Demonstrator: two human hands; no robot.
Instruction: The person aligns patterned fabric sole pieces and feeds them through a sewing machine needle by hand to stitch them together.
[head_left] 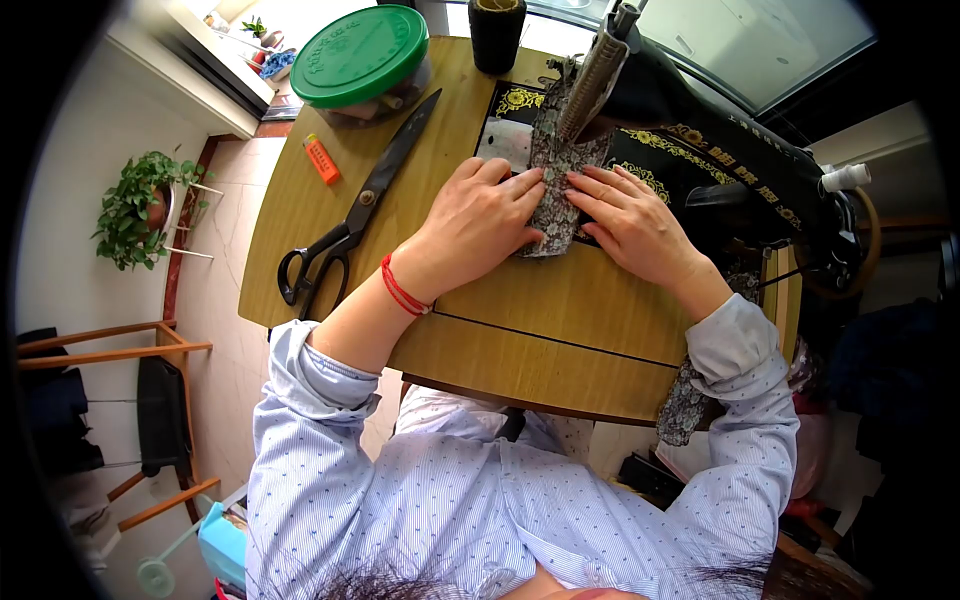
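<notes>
A strip of mottled grey fabric [553,226] lies on the sewing machine [690,150] bed, running under the needle area. The presser foot and needle are hidden behind the machine's head. My left hand [487,212] rests on the strip's left edge, fingers stretched out and thumb near its front end. From the right, my right hand [636,220] lies with its fingers extended and slightly apart, fingertips touching the strip. Both hands press from above; I see no fabric wrapped in the fingers. More of the same grey fabric [683,405] hangs over the table's front edge beneath my right forearm.
Black scissors [365,200] and an orange lighter [321,159] lie on the wooden table [400,235], left of my arm. Behind them stands a green-lidded tub [362,55], with a dark thread cone [497,35] beside it. A white spool [846,177] sits at the machine's right end.
</notes>
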